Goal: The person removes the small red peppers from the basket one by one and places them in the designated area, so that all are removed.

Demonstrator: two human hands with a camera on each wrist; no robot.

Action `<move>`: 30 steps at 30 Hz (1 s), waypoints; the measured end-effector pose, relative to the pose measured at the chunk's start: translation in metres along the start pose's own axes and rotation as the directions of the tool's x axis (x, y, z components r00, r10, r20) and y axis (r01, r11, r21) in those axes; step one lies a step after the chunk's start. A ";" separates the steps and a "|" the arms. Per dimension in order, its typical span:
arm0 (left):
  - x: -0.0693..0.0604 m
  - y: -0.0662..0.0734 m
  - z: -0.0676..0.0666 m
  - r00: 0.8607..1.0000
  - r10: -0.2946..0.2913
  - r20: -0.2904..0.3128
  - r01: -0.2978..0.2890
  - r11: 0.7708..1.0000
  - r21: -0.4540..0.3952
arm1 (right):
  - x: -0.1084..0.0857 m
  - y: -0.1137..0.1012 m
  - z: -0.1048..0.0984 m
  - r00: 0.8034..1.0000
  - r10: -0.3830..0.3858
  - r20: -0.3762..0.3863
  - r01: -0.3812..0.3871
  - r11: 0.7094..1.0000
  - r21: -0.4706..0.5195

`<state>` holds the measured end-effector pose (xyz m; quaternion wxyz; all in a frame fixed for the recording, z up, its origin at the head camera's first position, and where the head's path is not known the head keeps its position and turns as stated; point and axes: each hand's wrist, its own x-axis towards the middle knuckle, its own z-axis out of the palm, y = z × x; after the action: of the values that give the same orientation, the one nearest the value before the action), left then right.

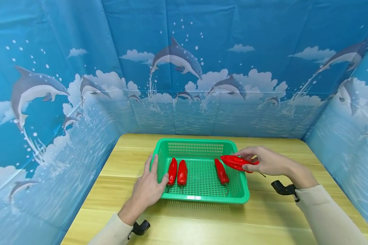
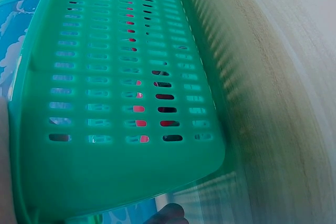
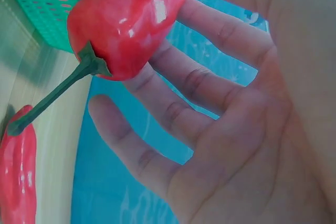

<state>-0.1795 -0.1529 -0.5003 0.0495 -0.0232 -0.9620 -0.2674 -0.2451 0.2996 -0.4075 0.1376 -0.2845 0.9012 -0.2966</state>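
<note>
At right of centre in the head view, the right hand pinches a red pepper over the right rim of the green basket. The left hand rests at the left rim, fingers spread. Inside lie two peppers at left, another pepper at right.

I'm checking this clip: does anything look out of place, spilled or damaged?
Nothing looks spilled or damaged. One red pepper lies outside the green basket, on the table, seen in the right wrist view; it looks stray because three peppers lie inside. The right hand holds another.
</note>
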 end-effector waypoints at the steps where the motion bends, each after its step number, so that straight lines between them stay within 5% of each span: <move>1: -0.001 0.000 0.000 1.000 -0.002 0.001 0.002 1.000 0.001 | -0.001 0.001 0.000 1.000 0.003 0.000 -0.003 1.000 0.003; 30: -0.003 0.003 -0.003 1.000 -0.007 0.005 0.007 1.000 0.012 | -0.025 0.036 -0.005 0.997 0.048 -0.056 -0.048 0.999 -0.013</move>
<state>-0.1758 -0.1523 -0.4966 0.0461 -0.0204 -0.9638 -0.2618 -0.2432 0.3406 -0.4238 0.1177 -0.2554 0.9133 -0.2945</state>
